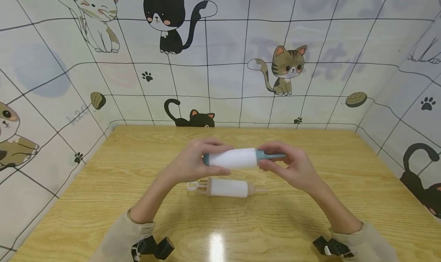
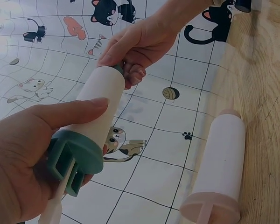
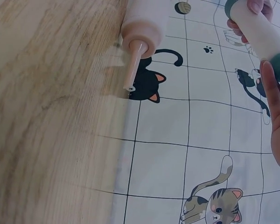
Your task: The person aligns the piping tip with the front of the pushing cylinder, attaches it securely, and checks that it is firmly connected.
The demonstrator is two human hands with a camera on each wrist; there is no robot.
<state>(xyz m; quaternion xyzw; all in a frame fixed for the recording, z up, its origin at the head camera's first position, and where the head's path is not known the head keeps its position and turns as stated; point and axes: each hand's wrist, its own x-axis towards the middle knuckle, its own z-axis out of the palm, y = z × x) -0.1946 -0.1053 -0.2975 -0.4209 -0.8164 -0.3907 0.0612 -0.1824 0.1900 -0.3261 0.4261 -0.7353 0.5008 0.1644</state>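
A white syringe-like tube with teal ends [image 1: 237, 158] is held up above the table, lying nearly level. My left hand [image 1: 193, 160] grips its body near the slotted teal end cap [image 2: 84, 151], thumb along the white side. A pale rod [image 2: 53, 207] sticks out from that cap. At the other end my right hand [image 1: 298, 166] pinches the teal collar and tapered nozzle [image 1: 273, 155]. A similar white tube with beige-pink ends [image 1: 229, 188] lies on the table below, its thin nozzle [image 3: 135, 65] pointing right and a white ring [image 1: 192, 186] at its left.
The wood-grain table [image 1: 310, 216] runs back to a white gridded backdrop [image 1: 227, 78] printed with cartoon cats. The backdrop also stands along both sides. A black wrist device [image 1: 153, 248] sits at the left sleeve and another [image 1: 332, 247] at the right.
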